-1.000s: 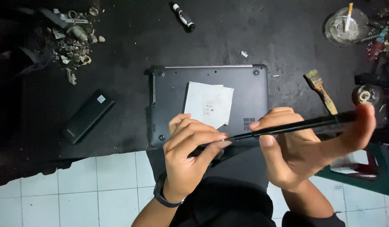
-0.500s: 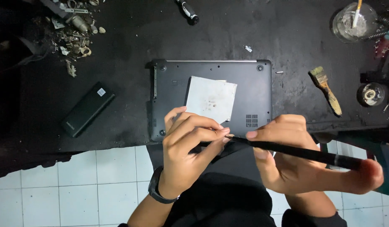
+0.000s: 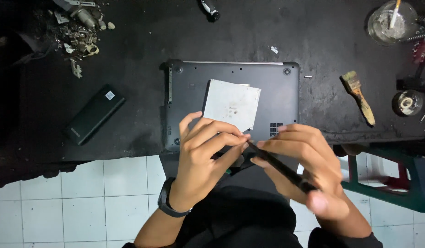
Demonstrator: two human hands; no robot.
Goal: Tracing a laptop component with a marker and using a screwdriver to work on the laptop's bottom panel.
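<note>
A thin black rod-like tool [image 3: 279,166] runs slantwise between both hands at the near edge of the black table [image 3: 139,55]: the left hand [image 3: 204,158] pinches its upper tip, the right hand [image 3: 309,172] is closed around its lower length. Just beyond lies a dark laptop [image 3: 233,103], underside up, bearing a white square sheet [image 3: 231,103]. A black battery pack [image 3: 94,114] lies to the left and a paintbrush [image 3: 358,96] to the right.

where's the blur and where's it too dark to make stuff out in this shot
Head view: the right hand is blurred at its near fingertip, and the thin black tool is soft; the left hand is sharper; the black table swallows detail, darkest at the far left.
</note>
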